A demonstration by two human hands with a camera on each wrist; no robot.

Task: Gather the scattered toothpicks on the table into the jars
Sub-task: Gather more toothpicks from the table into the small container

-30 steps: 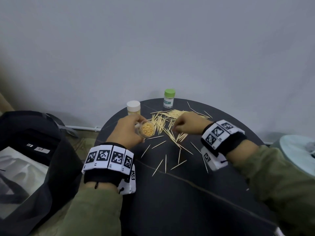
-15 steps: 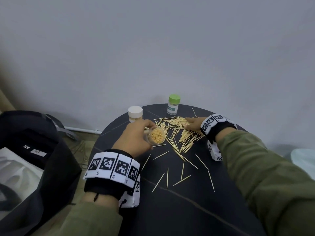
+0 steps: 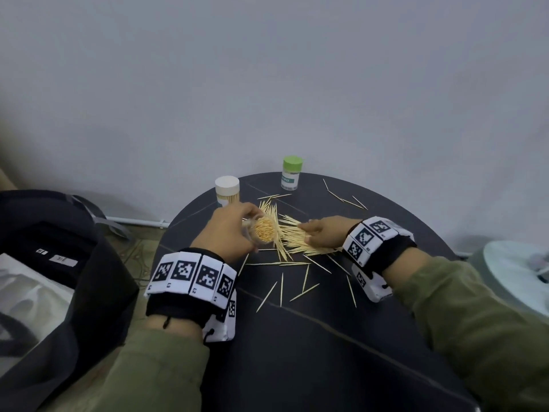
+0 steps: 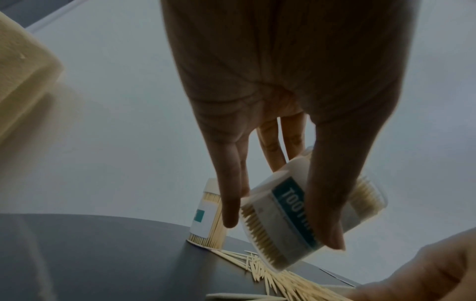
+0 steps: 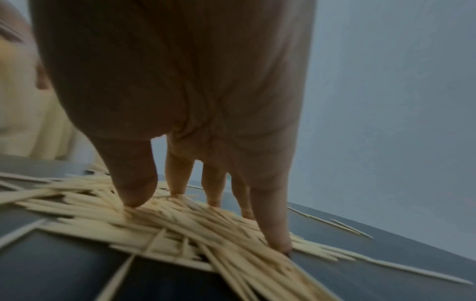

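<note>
My left hand (image 3: pixel 228 230) grips an open clear jar (image 3: pixel 263 230), tilted over and packed with toothpicks, its mouth facing right. The left wrist view shows my thumb and fingers (image 4: pixel 324 203) wrapped around the labelled jar (image 4: pixel 288 213) just above the table. My right hand (image 3: pixel 323 233) rests with spread, fairly straight fingers on a dense pile of toothpicks (image 3: pixel 297 242) right beside the jar mouth. In the right wrist view its fingertips (image 5: pixel 134 199) press down into the pile (image 5: pixel 180 228). Several loose toothpicks (image 3: pixel 282 289) lie nearer me on the dark round table (image 3: pixel 326 352).
A white-lidded jar (image 3: pixel 227 190) and a green-lidded jar (image 3: pixel 292 173) stand at the table's far edge by the wall. A few toothpicks (image 3: pixel 346 199) lie at the back right. A black bag (image 3: pixel 59 248) sits left of the table, a pale round object (image 3: pixel 517 275) right.
My right hand reached to the far side of the heap, then came back towards the jar, and the toothpicks under it now lie in a tighter pile. My left hand kept hold of the jar.
</note>
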